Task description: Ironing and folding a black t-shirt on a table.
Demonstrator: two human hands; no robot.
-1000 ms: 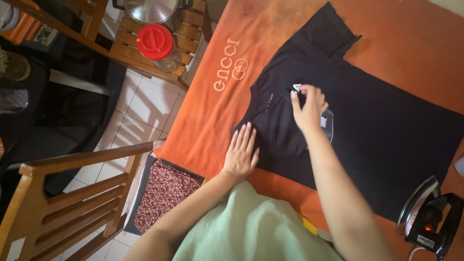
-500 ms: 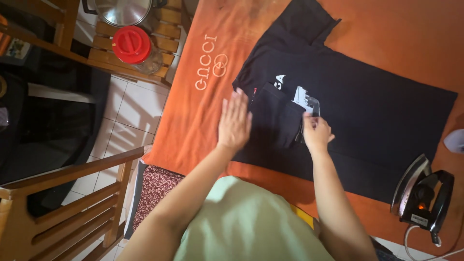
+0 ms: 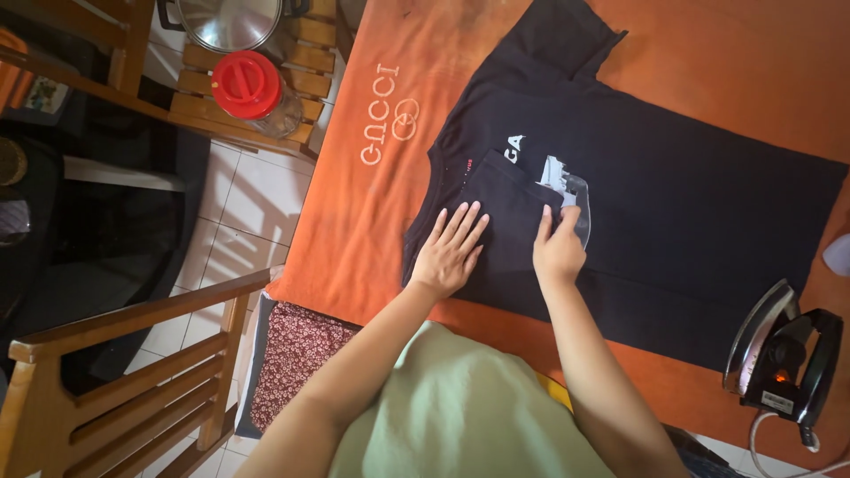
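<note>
While both hands rest on it, garment status: black T-shirt [image 3: 655, 195] lies flat on orange cloth [image 3: 372, 204] covering the worktop, neckline toward the person's left, white print near chest.
Fold: upper chest portion turned over onto the body, forming a flap betw. the two hands.
Left hand [image 3: 448, 249]: open, palm down, fingers spread, pressing flat on shirt near the neckline/flap edge; holds nothing.
Right hand [image 3: 559, 249]: fingers narrow, curled at flap edge just below white print; looks to pinch fabric, grip not fully visible.
Step in hand (judgement): smoothing and setting shirt front, one hand pinning, other adjusting the flap.
Next move needs (judgement): keep pinning side firm, draw fabric evenly so no crease forms under flap.
Iron [image 3: 779, 354]: stands upright at worktop's right edge, well apart from both hands, cord trailing off.
Surroundings: wooden chair [image 3: 115, 381] at lower left; red-lidded jar [image 3: 252, 93] and metal pot lid [image 3: 228, 22] on slatted wooden stand; floral fabric [image 3: 297, 354] under worktop edge.
</note>
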